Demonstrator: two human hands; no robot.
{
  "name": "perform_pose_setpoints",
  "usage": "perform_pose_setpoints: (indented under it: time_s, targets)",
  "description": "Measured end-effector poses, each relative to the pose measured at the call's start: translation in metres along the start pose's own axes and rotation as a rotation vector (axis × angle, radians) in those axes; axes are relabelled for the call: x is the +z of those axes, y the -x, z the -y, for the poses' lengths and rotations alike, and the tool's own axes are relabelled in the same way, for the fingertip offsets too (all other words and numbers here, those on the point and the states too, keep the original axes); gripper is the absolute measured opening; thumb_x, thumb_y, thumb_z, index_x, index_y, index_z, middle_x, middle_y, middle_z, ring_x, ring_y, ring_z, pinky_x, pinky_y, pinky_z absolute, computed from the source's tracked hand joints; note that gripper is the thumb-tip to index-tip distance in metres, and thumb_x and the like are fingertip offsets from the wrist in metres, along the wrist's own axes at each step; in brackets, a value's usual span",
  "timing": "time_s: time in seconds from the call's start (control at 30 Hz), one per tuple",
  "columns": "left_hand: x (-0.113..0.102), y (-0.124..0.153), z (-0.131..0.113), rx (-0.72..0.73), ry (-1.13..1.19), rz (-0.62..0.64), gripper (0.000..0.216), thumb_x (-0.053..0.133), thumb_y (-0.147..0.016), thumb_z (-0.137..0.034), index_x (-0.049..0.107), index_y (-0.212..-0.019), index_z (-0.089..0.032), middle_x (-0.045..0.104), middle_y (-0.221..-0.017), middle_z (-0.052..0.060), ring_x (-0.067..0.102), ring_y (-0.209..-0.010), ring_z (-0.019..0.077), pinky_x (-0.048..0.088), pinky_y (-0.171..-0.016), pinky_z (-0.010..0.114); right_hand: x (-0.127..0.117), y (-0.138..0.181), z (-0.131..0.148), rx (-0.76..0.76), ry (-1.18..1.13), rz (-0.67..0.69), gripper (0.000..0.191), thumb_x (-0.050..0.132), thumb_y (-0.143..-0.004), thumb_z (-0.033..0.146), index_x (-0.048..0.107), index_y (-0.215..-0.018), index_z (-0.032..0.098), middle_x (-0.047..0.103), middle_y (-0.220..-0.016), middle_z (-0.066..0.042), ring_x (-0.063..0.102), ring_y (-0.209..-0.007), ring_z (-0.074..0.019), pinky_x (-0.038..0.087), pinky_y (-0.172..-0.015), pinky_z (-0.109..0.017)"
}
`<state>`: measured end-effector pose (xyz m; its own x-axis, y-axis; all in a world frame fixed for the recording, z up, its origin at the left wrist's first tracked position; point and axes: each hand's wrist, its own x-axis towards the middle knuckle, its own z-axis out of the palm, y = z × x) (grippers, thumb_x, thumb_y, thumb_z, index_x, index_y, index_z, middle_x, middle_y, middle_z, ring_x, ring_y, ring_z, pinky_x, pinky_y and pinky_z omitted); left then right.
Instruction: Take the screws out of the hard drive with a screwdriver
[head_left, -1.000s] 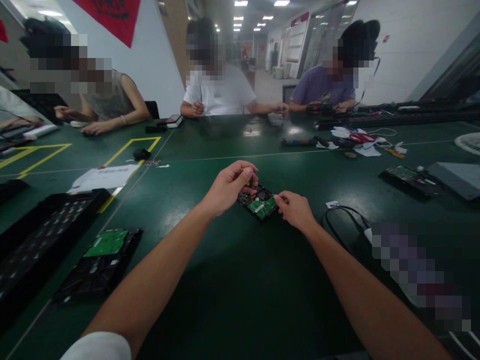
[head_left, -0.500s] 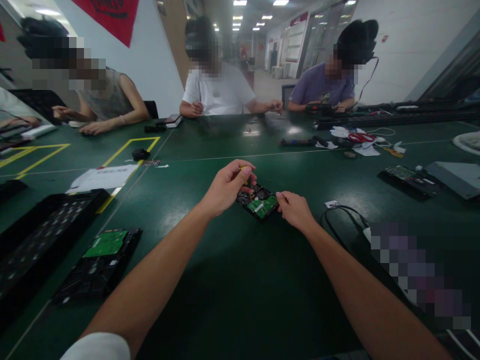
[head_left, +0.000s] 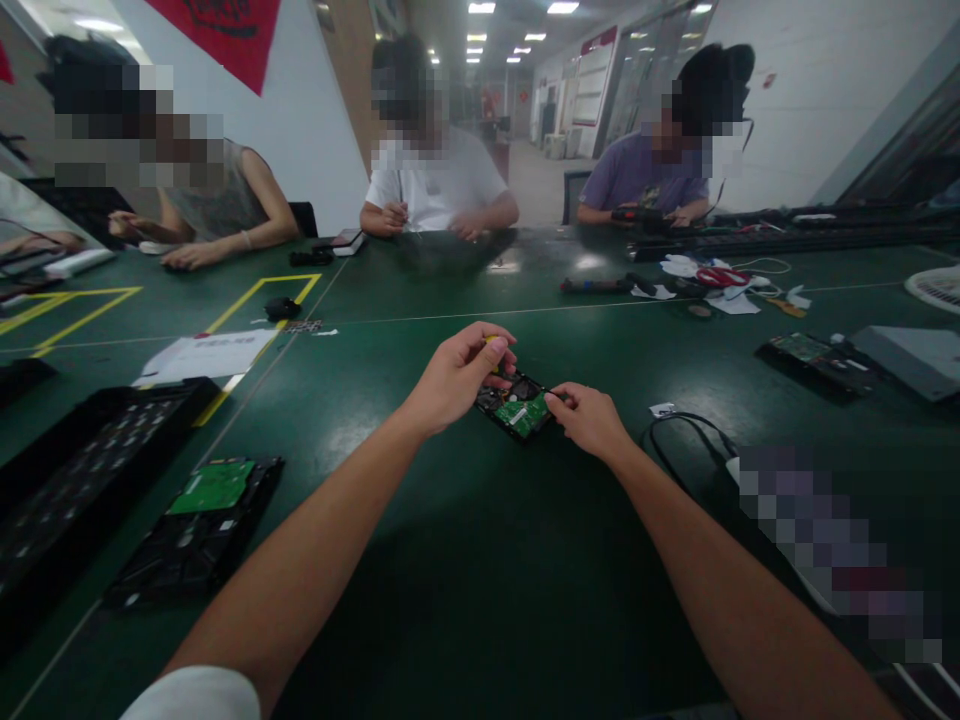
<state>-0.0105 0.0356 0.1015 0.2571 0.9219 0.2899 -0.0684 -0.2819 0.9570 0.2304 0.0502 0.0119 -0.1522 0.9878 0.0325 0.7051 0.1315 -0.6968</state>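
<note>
Gripping a yellow-handled tool [head_left: 492, 341], the left hand [head_left: 459, 376] arches over a hard drive [head_left: 519, 412]. The right hand [head_left: 589, 415] pinches its edge.

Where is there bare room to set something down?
Bare tabletop lies between the forearms, nearer than the small circuit unit, and between the left hand and the white sheet. Crowded: left, with the black tray and larger circuit unit; right, with paper scraps and a grey box.
</note>
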Motion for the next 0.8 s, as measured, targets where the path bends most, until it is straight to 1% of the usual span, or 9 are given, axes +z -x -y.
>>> perform_pose_setpoints:
  time_s: [0.1, 0.3, 0.47, 0.6, 0.8]
  targets:
    - [-0.0004, -0.0002, 0.0004, -0.004, 0.005, -0.001, 0.027, 0.064, -0.099, -0.043, 0.065, -0.108, -0.017, 0.066, -0.091, 0.005, 0.066, -0.086, 0.0149, 0.064, -0.072, 0.028, 0.0000, -0.0007, 0.0001, -0.013, 0.010, -0.006, 0.030, 0.058, -0.100, 0.046, 0.075, -0.106, 0.023, 0.072, -0.075, 0.000, 0.066, -0.059, -0.0151, 0.046, -0.060, -0.027]
    - [0.0008, 0.0004, -0.0005, -0.004, 0.008, 0.005, 0.026, 0.064, -0.099, -0.042, 0.066, -0.107, -0.017, 0.066, -0.092, 0.005, 0.066, -0.087, 0.0149, 0.065, -0.073, 0.029, 0.0002, -0.0026, -0.0019, -0.018, -0.019, -0.006, 0.032, 0.057, -0.099, 0.048, 0.076, -0.108, 0.023, 0.074, -0.077, -0.001, 0.065, -0.060, -0.0159, 0.045, -0.059, -0.027]
    - [0.0002, 0.0003, -0.0002, -0.008, 0.000, 0.009, 0.028, 0.065, -0.098, -0.044, 0.066, -0.108, -0.017, 0.066, -0.092, 0.006, 0.067, -0.088, 0.0157, 0.065, -0.074, 0.030, -0.0013, -0.0040, 0.0000, -0.040, 0.058, -0.029, 0.033, 0.054, -0.101, 0.045, 0.079, -0.104, 0.022, 0.071, -0.068, 0.000, 0.065, -0.062, -0.0171, 0.043, -0.063, -0.029]
    - [-0.0008, -0.0004, -0.0001, -0.008, 0.001, 0.013, 0.029, 0.064, -0.099, -0.044, 0.066, -0.109, -0.017, 0.066, -0.092, 0.005, 0.067, -0.088, 0.0156, 0.065, -0.074, 0.030, -0.0006, -0.0045, 0.0005, -0.033, 0.058, -0.033, 0.036, 0.049, -0.103, 0.043, 0.079, -0.101, 0.022, 0.070, -0.066, 0.000, 0.065, -0.061, -0.0168, 0.043, -0.063, -0.028]
    - [-0.0001, 0.0000, -0.0030, -0.010, -0.005, 0.011, 0.028, 0.065, -0.098, -0.043, 0.066, -0.107, -0.017, 0.066, -0.091, 0.005, 0.066, -0.087, 0.0153, 0.065, -0.073, 0.029, -0.0001, -0.0051, 0.0000, -0.017, 0.042, -0.022, 0.034, 0.050, -0.103, 0.042, 0.078, -0.099, 0.023, 0.071, -0.067, 0.001, 0.064, -0.056, -0.0152, 0.043, -0.061, -0.027]
